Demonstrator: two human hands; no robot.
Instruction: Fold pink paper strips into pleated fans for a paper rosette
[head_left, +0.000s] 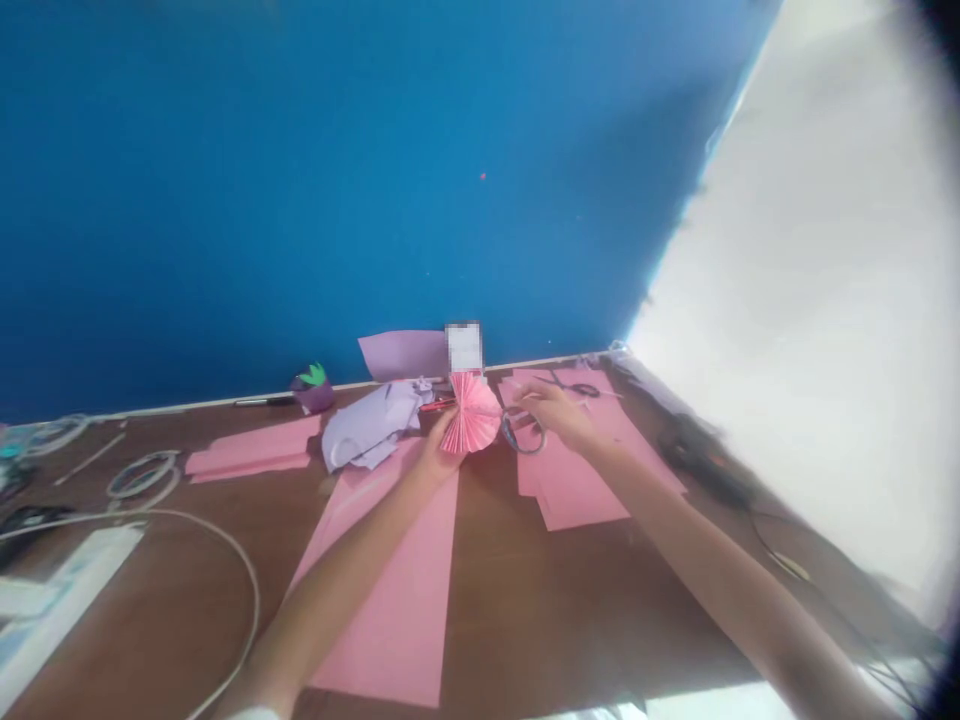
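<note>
My left hand (pixel 441 452) is closed on a pink pleated paper fan (pixel 474 418), its folds spread out in a near half circle facing me. A thin red item (pixel 437 405) shows just left of the fan; its kind is unclear. To the right, my right hand (pixel 551 408) pinches a ring that looks like a roll of tape (pixel 534 440), close beside the fan's right edge. Beneath that hand lie pink paper sheets (pixel 581 490), with dark-handled scissors (pixel 583 389) on their far part. A long pink sheet (pixel 397 600) lies under my left forearm.
Crumpled lilac paper (pixel 367 425) and folded pink paper (pixel 255 448) lie at left. A purple pot-like item (pixel 313 390) with green top stands near the blue wall (pixel 337 180). Cable loops (pixel 251 570) and a white power strip (pixel 71 605) occupy the left side. A dark device (pixel 705 475) sits right.
</note>
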